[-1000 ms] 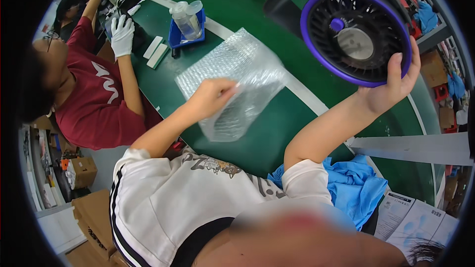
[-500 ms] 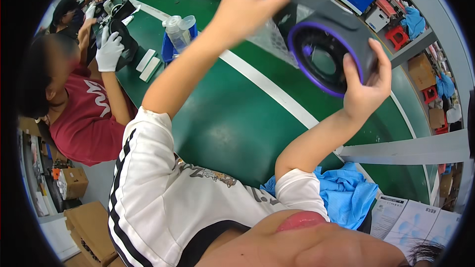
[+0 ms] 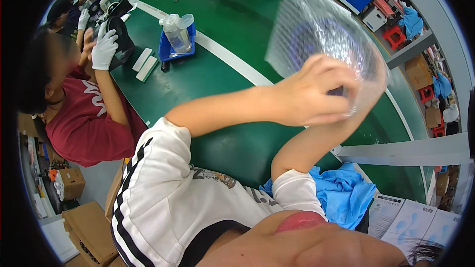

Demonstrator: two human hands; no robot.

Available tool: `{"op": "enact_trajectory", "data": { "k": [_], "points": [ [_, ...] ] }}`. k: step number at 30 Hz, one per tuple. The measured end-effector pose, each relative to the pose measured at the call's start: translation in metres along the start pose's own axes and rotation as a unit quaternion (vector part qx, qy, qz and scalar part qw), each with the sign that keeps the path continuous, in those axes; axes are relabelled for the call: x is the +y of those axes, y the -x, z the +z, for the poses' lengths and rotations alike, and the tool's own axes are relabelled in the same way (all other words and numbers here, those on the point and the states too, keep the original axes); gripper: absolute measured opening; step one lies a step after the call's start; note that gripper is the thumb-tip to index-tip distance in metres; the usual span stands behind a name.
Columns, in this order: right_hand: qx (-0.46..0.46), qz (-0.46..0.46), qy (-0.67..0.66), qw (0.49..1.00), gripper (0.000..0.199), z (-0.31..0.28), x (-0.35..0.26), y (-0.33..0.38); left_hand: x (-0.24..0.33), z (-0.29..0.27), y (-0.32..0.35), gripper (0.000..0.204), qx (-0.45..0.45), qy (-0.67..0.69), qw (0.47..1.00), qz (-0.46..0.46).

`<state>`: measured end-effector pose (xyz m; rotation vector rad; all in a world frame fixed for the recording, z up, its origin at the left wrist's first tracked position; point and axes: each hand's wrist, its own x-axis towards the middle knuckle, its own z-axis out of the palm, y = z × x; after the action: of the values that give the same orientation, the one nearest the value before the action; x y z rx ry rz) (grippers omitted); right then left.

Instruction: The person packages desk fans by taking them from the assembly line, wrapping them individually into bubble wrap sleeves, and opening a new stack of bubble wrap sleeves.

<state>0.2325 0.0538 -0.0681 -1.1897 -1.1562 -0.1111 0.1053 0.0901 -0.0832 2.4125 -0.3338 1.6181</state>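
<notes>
My left hand (image 3: 311,94) is raised over the green table (image 3: 222,84) and grips the lower edge of a clear bubble-wrap bag (image 3: 316,20). Through the bag I make out the purple ring of a round black fan (image 3: 307,42). My right forearm rises from below to the bag's underside. My right hand (image 3: 370,100) is mostly hidden behind my left hand and the bag, holding the fan up from below.
At the left, a co-worker in a red shirt (image 3: 84,118) holds a black fan (image 3: 121,39) in white gloves. A blue tray with clear bottles (image 3: 176,37) and two white blocks (image 3: 143,64) lie beyond. Blue cloth (image 3: 346,193) and printed sheets (image 3: 410,217) are at my right.
My left hand lifted the bubble-wrap bag off the table and brought it up over the fan. The fan, bare before, now sits inside the bag.
</notes>
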Motion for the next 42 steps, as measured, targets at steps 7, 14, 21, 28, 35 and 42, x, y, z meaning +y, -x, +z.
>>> {"op": "enact_trajectory", "data": {
  "k": [7,14,21,28,35,42],
  "points": [
    [0.072,0.182,0.560,0.805,0.042,-0.015,0.045,-0.003,-0.015,0.081,0.111,0.017,-0.009,0.275,0.895,-0.352],
    [0.023,0.217,0.454,0.864,0.043,-0.009,0.089,-0.004,-0.022,0.104,0.131,0.026,-0.092,0.260,0.842,-0.464],
    [0.075,0.081,-0.007,0.994,0.028,-0.022,0.004,-0.004,-0.025,0.116,0.134,0.026,-0.074,0.337,0.784,-0.517],
    [-0.376,-0.193,-0.366,0.829,0.023,-0.034,-0.064,0.011,-0.025,0.117,0.135,0.029,-0.060,0.345,0.798,-0.491],
    [-0.314,-0.223,-0.511,0.769,0.007,-0.015,-0.082,0.026,-0.028,0.111,0.136,0.030,-0.078,0.326,0.793,-0.509],
    [-0.359,-0.238,-0.480,0.765,0.010,-0.017,-0.084,0.024,-0.025,0.113,0.132,0.030,-0.085,0.326,0.792,-0.508]
  ]
}}
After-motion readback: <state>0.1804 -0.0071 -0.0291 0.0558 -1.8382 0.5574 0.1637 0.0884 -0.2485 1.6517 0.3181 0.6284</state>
